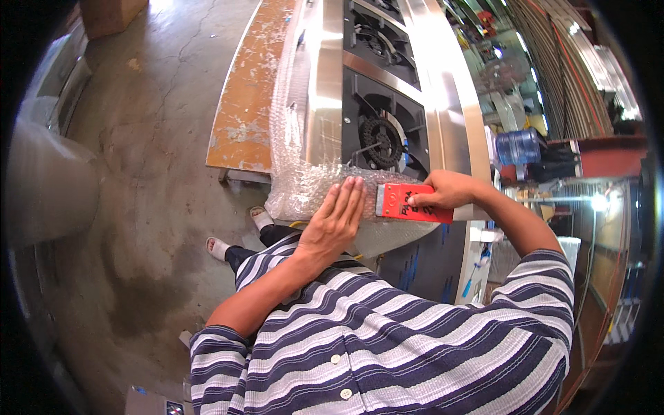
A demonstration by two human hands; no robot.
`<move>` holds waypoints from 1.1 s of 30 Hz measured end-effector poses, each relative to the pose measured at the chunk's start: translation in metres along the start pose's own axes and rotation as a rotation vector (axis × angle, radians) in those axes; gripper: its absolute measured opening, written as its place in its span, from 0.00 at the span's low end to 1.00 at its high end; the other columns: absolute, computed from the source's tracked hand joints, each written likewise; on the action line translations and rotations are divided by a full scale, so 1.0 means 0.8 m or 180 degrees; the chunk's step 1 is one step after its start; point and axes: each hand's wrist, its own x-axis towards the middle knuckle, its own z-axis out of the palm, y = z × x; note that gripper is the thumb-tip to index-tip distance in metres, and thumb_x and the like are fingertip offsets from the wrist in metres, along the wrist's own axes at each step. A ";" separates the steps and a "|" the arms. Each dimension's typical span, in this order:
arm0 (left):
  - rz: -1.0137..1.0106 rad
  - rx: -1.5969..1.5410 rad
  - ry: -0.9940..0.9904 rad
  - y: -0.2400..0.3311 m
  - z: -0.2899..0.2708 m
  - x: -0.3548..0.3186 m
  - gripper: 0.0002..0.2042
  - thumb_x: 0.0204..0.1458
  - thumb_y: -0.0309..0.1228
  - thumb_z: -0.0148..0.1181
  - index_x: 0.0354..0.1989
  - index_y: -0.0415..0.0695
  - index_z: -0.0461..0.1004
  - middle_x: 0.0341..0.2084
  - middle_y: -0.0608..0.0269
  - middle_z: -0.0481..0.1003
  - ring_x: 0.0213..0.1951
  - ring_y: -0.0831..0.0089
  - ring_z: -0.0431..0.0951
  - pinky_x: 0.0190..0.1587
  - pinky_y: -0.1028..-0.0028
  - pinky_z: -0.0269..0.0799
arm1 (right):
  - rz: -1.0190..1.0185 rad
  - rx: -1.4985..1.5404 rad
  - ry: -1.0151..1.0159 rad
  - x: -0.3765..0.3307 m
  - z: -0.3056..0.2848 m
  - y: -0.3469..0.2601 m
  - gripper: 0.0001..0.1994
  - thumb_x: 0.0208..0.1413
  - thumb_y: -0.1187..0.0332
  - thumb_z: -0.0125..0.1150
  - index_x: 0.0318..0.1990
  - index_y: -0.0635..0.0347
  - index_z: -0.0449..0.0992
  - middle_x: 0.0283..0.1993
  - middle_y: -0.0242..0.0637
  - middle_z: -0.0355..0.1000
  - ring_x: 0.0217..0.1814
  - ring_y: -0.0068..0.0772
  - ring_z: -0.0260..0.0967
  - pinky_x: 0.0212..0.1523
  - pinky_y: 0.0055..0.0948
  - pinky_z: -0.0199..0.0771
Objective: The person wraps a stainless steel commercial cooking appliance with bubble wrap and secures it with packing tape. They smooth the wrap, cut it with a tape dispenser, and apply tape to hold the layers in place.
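1. Two bare hands, apart: left hand (335, 218) flat, fingers straight, on clear plastic bubble wrap (294, 197); right hand (446, 190) clamped around one flat red rectangular object (401, 202) with a silvery end.
2. Red object: above the wrapped near end of one long stainless-steel stove (446, 131).
3. Three black burners (380, 142), in a row.
4. Two pale slippers (218, 247), left.
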 end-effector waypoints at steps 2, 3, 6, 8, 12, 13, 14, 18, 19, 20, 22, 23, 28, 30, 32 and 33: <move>-0.0036 -0.0065 -0.0034 -0.003 -0.003 0.002 0.34 0.55 0.41 0.61 0.69 0.35 0.69 0.72 0.48 0.65 0.74 0.56 0.63 0.76 0.57 0.55 | 0.0095 -0.0001 0.0078 -0.006 0.004 -0.004 0.29 0.63 0.40 0.63 0.37 0.64 0.87 0.31 0.40 0.83 0.33 0.33 0.79 0.40 0.36 0.77; -0.0033 -0.0019 -0.0023 -0.004 0.001 0.001 0.33 0.56 0.40 0.60 0.69 0.35 0.69 0.72 0.48 0.65 0.73 0.57 0.64 0.76 0.58 0.56 | 0.0186 -0.0008 0.0063 -0.012 0.000 -0.013 0.29 0.63 0.40 0.63 0.38 0.64 0.87 0.32 0.41 0.83 0.34 0.34 0.80 0.41 0.37 0.78; 0.0002 -0.0081 0.0023 -0.002 -0.003 0.001 0.30 0.58 0.37 0.57 0.68 0.35 0.69 0.71 0.49 0.66 0.73 0.57 0.65 0.75 0.58 0.57 | 0.0364 -0.0347 0.0012 -0.020 -0.003 -0.012 0.34 0.61 0.34 0.61 0.38 0.64 0.87 0.33 0.46 0.82 0.36 0.41 0.80 0.43 0.40 0.77; -0.0010 -0.0060 0.0078 -0.004 -0.001 0.001 0.29 0.58 0.36 0.56 0.68 0.35 0.70 0.71 0.49 0.66 0.73 0.57 0.65 0.75 0.58 0.57 | 0.0503 -0.0579 -0.0053 -0.022 -0.016 -0.034 0.36 0.60 0.33 0.60 0.38 0.64 0.87 0.33 0.48 0.82 0.37 0.43 0.80 0.43 0.41 0.77; -0.0065 -0.0145 0.0169 0.002 0.001 0.002 0.27 0.59 0.32 0.52 0.68 0.34 0.69 0.71 0.48 0.66 0.73 0.57 0.65 0.75 0.58 0.57 | 0.0749 -0.1140 -0.0205 -0.024 -0.033 -0.047 0.33 0.59 0.32 0.61 0.37 0.59 0.88 0.33 0.43 0.83 0.37 0.40 0.80 0.44 0.39 0.77; -0.0064 -0.0140 0.0156 0.004 0.000 0.000 0.27 0.59 0.31 0.51 0.68 0.34 0.69 0.71 0.48 0.66 0.73 0.57 0.65 0.76 0.58 0.57 | 0.0922 -0.1481 -0.0247 -0.021 -0.032 -0.061 0.33 0.58 0.33 0.62 0.38 0.61 0.88 0.36 0.47 0.83 0.41 0.45 0.81 0.45 0.42 0.78; -0.0061 -0.0140 0.0146 0.005 0.000 0.000 0.27 0.60 0.31 0.50 0.68 0.34 0.69 0.71 0.48 0.66 0.73 0.57 0.65 0.76 0.58 0.57 | 0.0874 -0.1790 -0.0257 -0.018 -0.032 -0.077 0.33 0.58 0.34 0.62 0.39 0.61 0.88 0.37 0.48 0.83 0.42 0.47 0.81 0.45 0.42 0.78; -0.0113 -0.0122 0.0200 -0.002 -0.001 -0.001 0.27 0.59 0.31 0.50 0.68 0.33 0.69 0.71 0.48 0.66 0.73 0.57 0.65 0.76 0.58 0.56 | 0.0762 -0.3152 -0.0473 -0.005 -0.032 -0.156 0.26 0.59 0.43 0.64 0.39 0.62 0.87 0.41 0.51 0.83 0.46 0.50 0.82 0.48 0.45 0.81; -0.0101 -0.0171 0.0197 -0.003 -0.001 -0.003 0.28 0.59 0.30 0.50 0.68 0.33 0.68 0.71 0.48 0.65 0.73 0.57 0.65 0.76 0.58 0.57 | 0.0791 -0.3641 -0.0716 -0.006 -0.029 -0.158 0.25 0.58 0.44 0.65 0.39 0.61 0.87 0.41 0.50 0.83 0.45 0.49 0.83 0.47 0.46 0.82; -0.0090 -0.0219 0.0200 -0.001 0.000 -0.004 0.28 0.59 0.30 0.50 0.68 0.33 0.68 0.72 0.47 0.65 0.73 0.57 0.65 0.76 0.58 0.56 | 0.0821 -0.4126 -0.0972 -0.011 -0.027 -0.160 0.24 0.58 0.46 0.65 0.39 0.61 0.88 0.40 0.49 0.84 0.44 0.47 0.84 0.46 0.46 0.82; -0.0151 -0.0263 0.0198 -0.001 0.005 -0.004 0.28 0.60 0.30 0.50 0.69 0.32 0.67 0.72 0.47 0.65 0.74 0.57 0.64 0.77 0.57 0.54 | 0.1227 -0.3347 -0.0991 -0.040 -0.036 -0.178 0.22 0.55 0.48 0.68 0.39 0.61 0.88 0.40 0.47 0.84 0.42 0.44 0.84 0.43 0.45 0.83; -0.0178 -0.0318 0.0204 -0.002 0.005 -0.002 0.28 0.60 0.30 0.50 0.69 0.32 0.66 0.72 0.47 0.65 0.74 0.56 0.63 0.77 0.57 0.53 | 0.1387 -0.2900 -0.0920 -0.047 -0.026 -0.169 0.21 0.52 0.48 0.69 0.37 0.60 0.88 0.39 0.45 0.84 0.40 0.43 0.84 0.41 0.43 0.84; -0.0043 -0.0297 0.0040 -0.001 -0.005 -0.002 0.29 0.60 0.32 0.49 0.70 0.32 0.64 0.72 0.44 0.63 0.75 0.52 0.59 0.78 0.54 0.48 | 0.0524 -0.1711 -0.0422 -0.057 0.080 -0.100 0.27 0.52 0.41 0.67 0.34 0.62 0.87 0.35 0.49 0.84 0.35 0.49 0.83 0.37 0.46 0.82; 0.0262 -0.0180 -0.0061 0.004 -0.004 0.002 0.29 0.61 0.33 0.49 0.70 0.30 0.64 0.73 0.42 0.62 0.76 0.50 0.58 0.78 0.52 0.47 | 0.0514 -0.0896 -0.0545 -0.060 0.139 -0.064 0.34 0.53 0.34 0.66 0.35 0.65 0.86 0.34 0.49 0.83 0.35 0.48 0.82 0.38 0.45 0.81; 0.0693 -0.0011 -0.0133 0.016 0.004 0.009 0.30 0.62 0.35 0.51 0.70 0.29 0.63 0.73 0.41 0.62 0.76 0.50 0.58 0.78 0.51 0.47 | 0.0311 0.0068 -0.0534 -0.055 0.213 0.006 0.35 0.57 0.33 0.64 0.38 0.63 0.87 0.32 0.44 0.83 0.32 0.38 0.80 0.37 0.40 0.79; 0.0754 -0.0050 -0.0191 0.020 0.013 0.011 0.31 0.62 0.37 0.52 0.70 0.28 0.64 0.73 0.40 0.62 0.76 0.49 0.58 0.78 0.51 0.48 | 0.0053 0.0526 -0.0521 -0.057 0.223 0.017 0.35 0.58 0.32 0.64 0.39 0.64 0.86 0.30 0.41 0.82 0.31 0.33 0.78 0.35 0.38 0.77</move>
